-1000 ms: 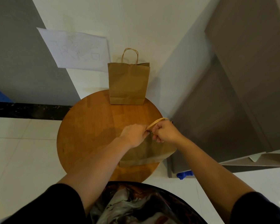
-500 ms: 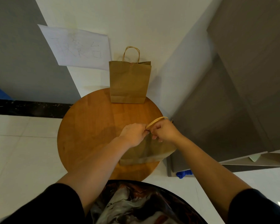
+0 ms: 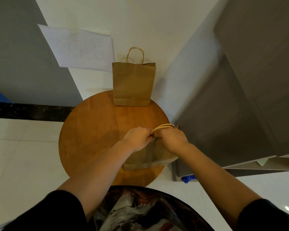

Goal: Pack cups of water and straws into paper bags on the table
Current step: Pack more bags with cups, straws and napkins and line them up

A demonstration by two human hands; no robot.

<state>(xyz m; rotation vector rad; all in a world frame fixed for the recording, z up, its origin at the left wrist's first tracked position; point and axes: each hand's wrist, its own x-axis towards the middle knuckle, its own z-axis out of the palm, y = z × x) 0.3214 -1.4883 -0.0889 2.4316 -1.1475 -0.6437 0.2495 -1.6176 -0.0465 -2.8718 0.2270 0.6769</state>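
Observation:
A brown paper bag (image 3: 149, 158) stands at the near right of the round wooden table (image 3: 90, 135), its twisted paper handles (image 3: 164, 126) sticking up. My left hand (image 3: 137, 139) and my right hand (image 3: 171, 139) both grip the bag's top edge, fingers curled, close together. The bag's mouth is hidden behind my hands. A second brown paper bag (image 3: 133, 84) stands upright at the table's far edge against the wall, handles up. No cup or straw shows.
A white paper sheet (image 3: 80, 49) with faint writing hangs on the wall at the left. A grey cabinet (image 3: 240, 105) stands close to the table's right side. A blue object (image 3: 188, 178) lies on the white tiled floor.
My hands stay on the near bag's top and have drawn slightly closer together. The view has shifted a little.

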